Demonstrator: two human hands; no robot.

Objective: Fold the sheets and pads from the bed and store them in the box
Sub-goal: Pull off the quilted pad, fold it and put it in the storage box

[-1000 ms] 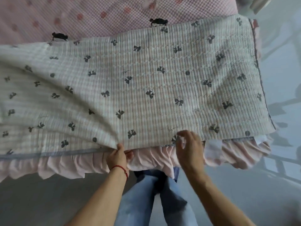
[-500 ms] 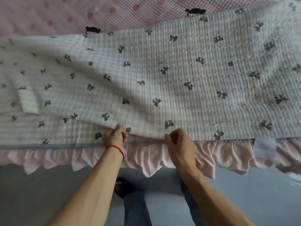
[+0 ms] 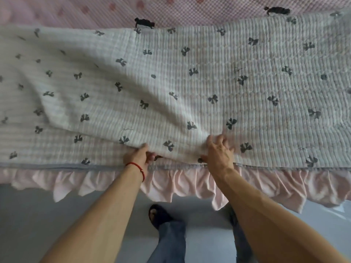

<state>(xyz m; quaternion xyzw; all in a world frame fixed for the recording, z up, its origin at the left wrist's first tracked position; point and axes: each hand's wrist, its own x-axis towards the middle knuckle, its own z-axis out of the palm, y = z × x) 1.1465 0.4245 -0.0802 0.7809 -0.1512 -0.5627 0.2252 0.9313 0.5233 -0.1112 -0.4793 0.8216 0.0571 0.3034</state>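
The quilted pad (image 3: 190, 82) lies across the bed with its long axis running left to right, its near edge along the bedside. It is white, ribbed with stitching and dotted with small dark bows. The left hand (image 3: 137, 158) pinches its near edge; the right hand (image 3: 218, 153) has its fingers curled into a bunched fold. Under it lies a pink checked sheet (image 3: 190, 10), a pink ruffle (image 3: 180, 184) hanging over grey floor (image 3: 28, 224).

Bare floor (image 3: 57, 224) below pink ruffle (image 3: 180, 185)
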